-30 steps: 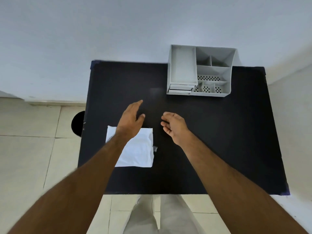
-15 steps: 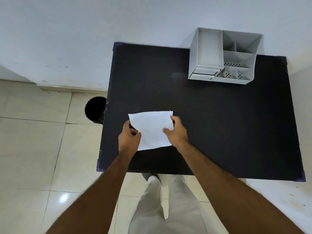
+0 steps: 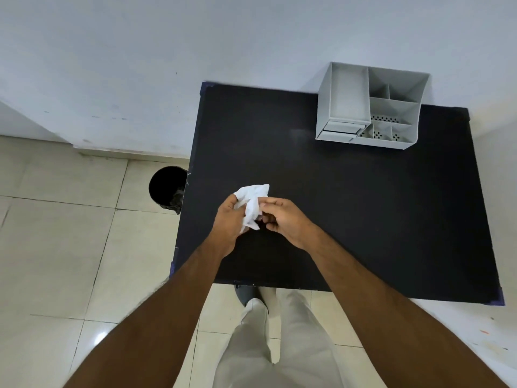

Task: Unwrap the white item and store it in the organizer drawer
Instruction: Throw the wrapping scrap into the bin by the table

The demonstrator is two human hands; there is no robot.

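While both hands meet over the black table (image 3: 349,205), the left hand (image 3: 230,221) is clenched around crumpled white paper (image 3: 251,201); the right hand (image 3: 284,218) pinches its edge, fingers curled. Gray organizer (image 3: 369,106) sits at the table's far right corner, well apart from the paper, drawers closed; compartments show nothing inside. Black bin (image 3: 166,189) stands left of the table.

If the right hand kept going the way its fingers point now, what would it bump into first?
The right hand points left, so it would first meet the crumpled white wrapper, which its fingertips already pinch, and just behind that the left hand. Depth is hard to judge from this view.
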